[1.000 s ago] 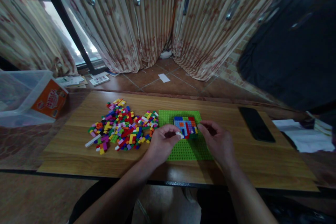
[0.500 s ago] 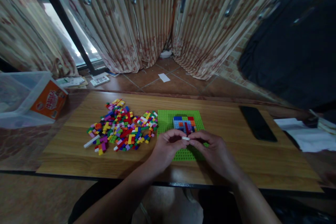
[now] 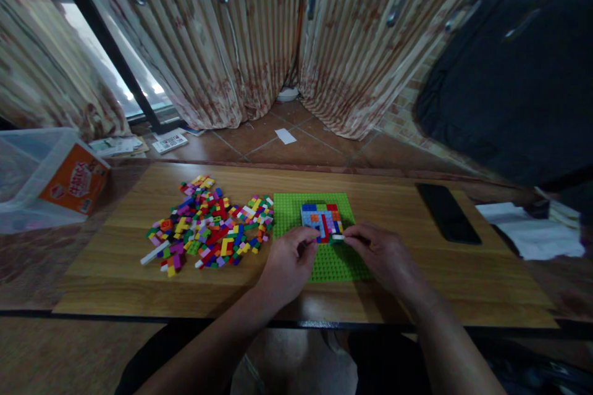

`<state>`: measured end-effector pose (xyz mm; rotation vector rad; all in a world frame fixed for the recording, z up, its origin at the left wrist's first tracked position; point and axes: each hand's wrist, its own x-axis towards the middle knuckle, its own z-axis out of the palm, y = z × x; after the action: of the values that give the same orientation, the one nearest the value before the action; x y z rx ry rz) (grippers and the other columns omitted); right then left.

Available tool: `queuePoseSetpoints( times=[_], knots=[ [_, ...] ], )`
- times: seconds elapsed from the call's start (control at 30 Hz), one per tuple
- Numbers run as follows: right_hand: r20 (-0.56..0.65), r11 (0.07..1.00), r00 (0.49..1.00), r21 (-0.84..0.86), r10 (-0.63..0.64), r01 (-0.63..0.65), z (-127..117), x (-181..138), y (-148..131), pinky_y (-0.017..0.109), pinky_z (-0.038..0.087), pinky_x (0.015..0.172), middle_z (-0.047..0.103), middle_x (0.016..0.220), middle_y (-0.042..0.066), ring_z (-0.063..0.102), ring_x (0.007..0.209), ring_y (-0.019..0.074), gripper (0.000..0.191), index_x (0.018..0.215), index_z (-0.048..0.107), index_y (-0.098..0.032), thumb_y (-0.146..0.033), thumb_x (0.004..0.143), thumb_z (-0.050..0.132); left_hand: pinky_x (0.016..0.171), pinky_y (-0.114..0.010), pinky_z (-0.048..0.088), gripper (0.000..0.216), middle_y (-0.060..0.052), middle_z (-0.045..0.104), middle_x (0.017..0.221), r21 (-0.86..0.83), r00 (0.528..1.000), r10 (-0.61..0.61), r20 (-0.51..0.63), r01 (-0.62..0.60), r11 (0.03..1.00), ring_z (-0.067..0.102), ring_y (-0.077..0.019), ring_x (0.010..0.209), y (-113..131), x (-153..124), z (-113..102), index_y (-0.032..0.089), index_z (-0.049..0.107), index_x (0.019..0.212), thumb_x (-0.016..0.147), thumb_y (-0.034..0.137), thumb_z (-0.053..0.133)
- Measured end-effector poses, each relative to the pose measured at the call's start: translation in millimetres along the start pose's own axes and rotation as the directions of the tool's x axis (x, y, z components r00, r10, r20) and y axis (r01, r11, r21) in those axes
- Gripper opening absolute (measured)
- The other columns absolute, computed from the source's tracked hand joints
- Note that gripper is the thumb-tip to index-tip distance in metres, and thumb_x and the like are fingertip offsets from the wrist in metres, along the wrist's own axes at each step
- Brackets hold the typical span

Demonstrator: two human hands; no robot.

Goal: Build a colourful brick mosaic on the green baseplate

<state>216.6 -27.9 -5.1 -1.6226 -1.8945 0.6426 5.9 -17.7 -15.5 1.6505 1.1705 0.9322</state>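
Note:
A green baseplate (image 3: 290, 213) lies on the wooden table (image 3: 417, 278) with a small multicoloured brick block (image 3: 321, 221) built on it. My right hand (image 3: 382, 256) pinches a small white brick (image 3: 338, 237) at the block's near right corner. Just left of it my left hand (image 3: 290, 262) rests on the baseplate with fingers curled, its fingertips close to the block's near edge; I cannot make out anything in them. A heap of loose coloured bricks (image 3: 208, 228) lies to the left of the baseplate.
A black phone (image 3: 447, 220) lies flat at the table's right. White papers (image 3: 532, 234) sit beyond the right edge. A clear plastic bin (image 3: 28, 166) with an orange box (image 3: 74, 180) stands at the far left. Curtains hang behind.
The white brick passed from my left hand to my right hand. Both hands came together over the baseplate, then my right hand carried the brick up to the block's near right corner.

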Motion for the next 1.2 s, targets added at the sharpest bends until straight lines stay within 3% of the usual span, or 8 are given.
queuePoseSetpoints(
  times=[0.13, 0.3, 0.5, 0.6, 0.77, 0.9, 1.2],
  knots=[
    [-0.016, 1.0, 1.0, -0.001, 0.006, -0.006, 6.1, 3.4, -3.3, 0.032, 0.047, 0.074, 0.072, 0.084, 0.002, 0.065, 0.078, 0.0199, 0.019, 0.084, 0.07, -0.025, -0.035, 0.089, 0.054, 0.08, -0.03, 0.052, 0.029, -0.007, 0.071, 0.103, 0.127, 0.991, 0.101, 0.083, -0.111, 0.986, 0.065, -0.0166, 0.087, 1.0, -4.8, 4.4, 0.019, 0.068, 0.109, 0.088, 0.013, 0.05],
    [-0.07, 0.995, 0.995, 0.079, 0.074, -0.068, 10.3, 5.4, -8.0, 0.033, 0.048, 0.072, 0.072, 0.082, 0.002, 0.066, 0.076, 0.02, 0.016, 0.083, 0.068, -0.024, -0.035, 0.086, 0.057, 0.081, -0.033, 0.055, 0.037, -0.009, 0.068, 0.112, 0.284, 0.979, 0.139, 0.15, -0.177, 0.942, 0.066, -0.0184, 0.091, 0.2, -8.1, 8.3, 0.021, 0.062, 0.124, 0.091, 0.016, 0.047],
    [-0.088, 0.97, 0.984, 0.202, 0.157, -0.137, 14.6, 5.1, -6.7, 0.033, 0.05, 0.072, 0.072, 0.081, 0.003, 0.066, 0.075, 0.0195, 0.017, 0.085, 0.067, -0.022, -0.038, 0.083, 0.06, 0.08, -0.038, 0.057, 0.046, -0.011, 0.067, 0.114, 0.534, 0.95, 0.144, 0.276, -0.277, 0.799, 0.067, -0.0229, 0.093, -4.1, -11.7, 15.9, 0.02, 0.047, 0.141, 0.096, 0.022, 0.04],
    [-0.072, 0.958, 0.981, 0.239, 0.179, -0.158, 12.4, 4.8, -2.3, 0.033, 0.05, 0.071, 0.072, 0.082, 0.003, 0.066, 0.075, 0.0192, 0.021, 0.089, 0.068, -0.022, -0.04, 0.082, 0.062, 0.079, -0.037, 0.057, 0.047, -0.012, 0.067, 0.113, 0.603, 0.946, 0.151, 0.285, -0.3, 0.739, 0.067, -0.0234, 0.094, -6.4, -13.3, 19.5, 0.019, 0.044, 0.142, 0.095, 0.021, 0.04],
    [-0.141, 0.949, 0.955, 0.22, 0.262, -0.228, 4.2, 6.0, 7.6, 0.031, 0.049, 0.065, 0.07, 0.076, 0.003, 0.063, 0.067, 0.0178, 0.029, 0.091, 0.069, -0.019, -0.045, 0.086, 0.056, 0.082, -0.036, 0.057, 0.048, -0.01, 0.068, 0.113, 0.633, 0.946, 0.17, 0.275, -0.312, 0.708, 0.067, -0.0222, 0.096, -7.4, -13.9, 21.1, 0.021, 0.043, 0.142, 0.094, 0.019, 0.042],
    [-0.096, 0.94, 0.952, 0.214, 0.292, -0.267, 7.1, 8.4, 7.1, 0.032, 0.049, 0.063, 0.071, 0.078, 0.006, 0.064, 0.066, 0.0183, 0.037, 0.091, 0.069, -0.018, -0.051, 0.087, 0.052, 0.084, -0.038, 0.057, 0.048, -0.012, 0.068, 0.115, 0.632, 0.948, 0.157, 0.277, -0.303, 0.714, 0.066, -0.0238, 0.099, -5.7, -13.5, 21.4, 0.019, 0.044, 0.142, 0.094, 0.019, 0.042],
    [-0.081, 0.945, 0.955, 0.19, 0.284, -0.264, 20.6, 12.4, -2.2, 0.033, 0.048, 0.069, 0.074, 0.081, 0.007, 0.067, 0.075, 0.0212, 0.031, 0.084, 0.069, -0.019, -0.049, 0.083, 0.06, 0.083, -0.042, 0.057, 0.048, -0.014, 0.067, 0.113, 0.63, 0.95, 0.131, 0.285, -0.288, 0.721, 0.066, -0.0263, 0.098, -5.5, -12.8, 24.2, 0.017, 0.044, 0.141, 0.093, 0.018, 0.041]
  ],
)
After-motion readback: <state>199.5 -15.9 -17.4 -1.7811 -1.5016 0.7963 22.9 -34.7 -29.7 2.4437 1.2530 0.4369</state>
